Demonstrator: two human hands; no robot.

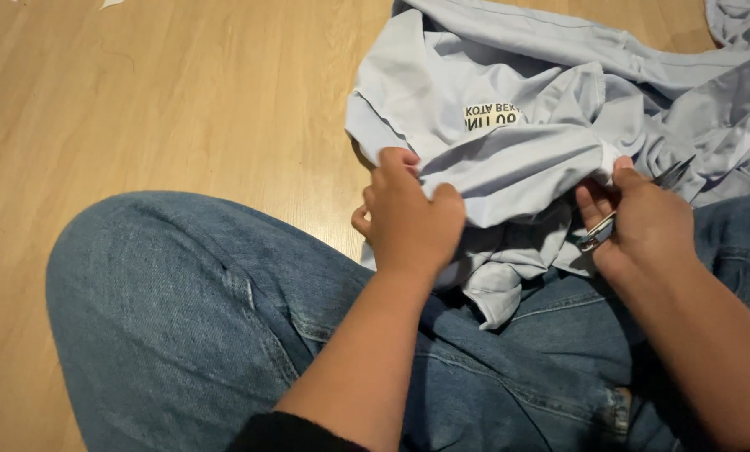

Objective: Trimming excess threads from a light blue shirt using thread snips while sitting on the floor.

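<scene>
Two bare hands work a pale blue garment (551,109) that lies crumpled across a seated person's lap and spills onto the wooden floor (157,100) beyond. The fabric is thin and smooth, heavily creased, with a stitched hem or seam running along the upper folds and a small white label (492,115) printed in dark lettering showing near its middle. One folded band of the cloth stretches between the two hands, while a loose corner hangs down onto the blue jeans (190,318) below. The left hand (410,219) is curled closed, thumb and fingers pinching the left end of that band from above. The right hand (639,222) is also closed, gripping the right end of the fold with its thumb on top, and it holds small metal scissors (639,201) whose pointed blades stick out past the fingers toward the upper right, lying against the cloth; whether the blades are parted cannot be told. Both forearms reach in from the bottom edge, a dark sleeve cuff (287,434) showing on the left arm. The raised left knee fills the lower left of the view
</scene>
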